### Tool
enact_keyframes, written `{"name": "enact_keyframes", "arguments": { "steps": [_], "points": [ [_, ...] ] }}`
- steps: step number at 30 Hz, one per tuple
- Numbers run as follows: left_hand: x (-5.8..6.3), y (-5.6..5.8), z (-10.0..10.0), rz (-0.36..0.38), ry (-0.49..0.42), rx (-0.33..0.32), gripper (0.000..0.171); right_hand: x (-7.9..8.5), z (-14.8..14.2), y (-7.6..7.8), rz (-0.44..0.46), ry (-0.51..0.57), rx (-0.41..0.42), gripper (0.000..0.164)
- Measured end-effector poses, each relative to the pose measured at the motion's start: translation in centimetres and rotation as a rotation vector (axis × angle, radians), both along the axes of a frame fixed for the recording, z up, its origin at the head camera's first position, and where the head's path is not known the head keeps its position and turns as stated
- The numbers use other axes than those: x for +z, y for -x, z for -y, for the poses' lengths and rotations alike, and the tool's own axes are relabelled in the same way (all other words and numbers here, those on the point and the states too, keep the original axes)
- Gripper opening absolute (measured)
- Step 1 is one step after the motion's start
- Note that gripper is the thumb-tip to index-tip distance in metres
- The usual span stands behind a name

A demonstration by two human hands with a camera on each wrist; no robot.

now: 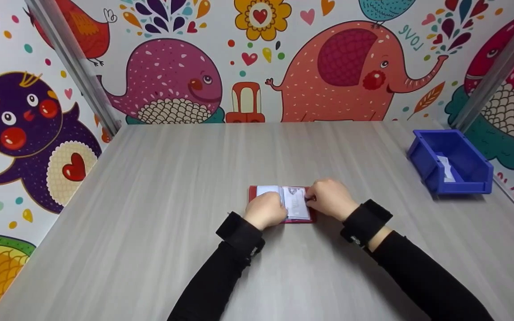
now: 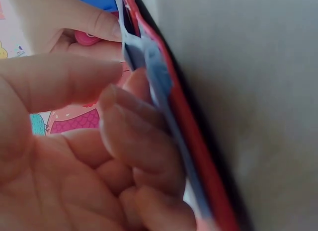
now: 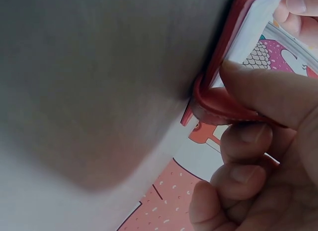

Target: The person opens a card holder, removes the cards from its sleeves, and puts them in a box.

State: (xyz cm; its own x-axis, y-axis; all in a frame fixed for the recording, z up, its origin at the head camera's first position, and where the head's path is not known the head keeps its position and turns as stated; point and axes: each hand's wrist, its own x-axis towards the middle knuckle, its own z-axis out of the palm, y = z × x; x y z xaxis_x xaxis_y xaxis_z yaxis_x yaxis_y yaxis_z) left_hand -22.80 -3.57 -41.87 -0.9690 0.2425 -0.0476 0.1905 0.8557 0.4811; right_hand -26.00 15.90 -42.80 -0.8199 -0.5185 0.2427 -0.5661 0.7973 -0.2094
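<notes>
A red card holder lies spread on the table, with clear sleeves inside and a printed card showing on its right side. My left hand covers part of the left page; its curled fingers lie against the sleeves, with the thumb close to a sleeve edge. At the right edge, my right hand pinches the bent red strap between thumb and index finger. The other right fingers curl beneath. White pages stand beside the right thumb.
A blue bin with white paper in it stands at the right of the table. Walls with cartoon animals border the grey table at the back and sides. Metal posts rise at the back corners.
</notes>
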Motion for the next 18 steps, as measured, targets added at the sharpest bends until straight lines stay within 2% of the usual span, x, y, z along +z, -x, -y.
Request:
{"name": "enact_keyframes", "arguments": {
  "steps": [10,18],
  "points": [
    [0.00,0.15,-0.11,0.024,0.017,0.008,0.020,0.07,0.15,-0.04,0.012,-0.013,-0.011,0.009],
    [-0.12,0.32,-0.01,0.025,-0.006,-0.010,0.023,0.09,0.09,0.00,0.009,-0.008,0.002,0.009]
  ]
}}
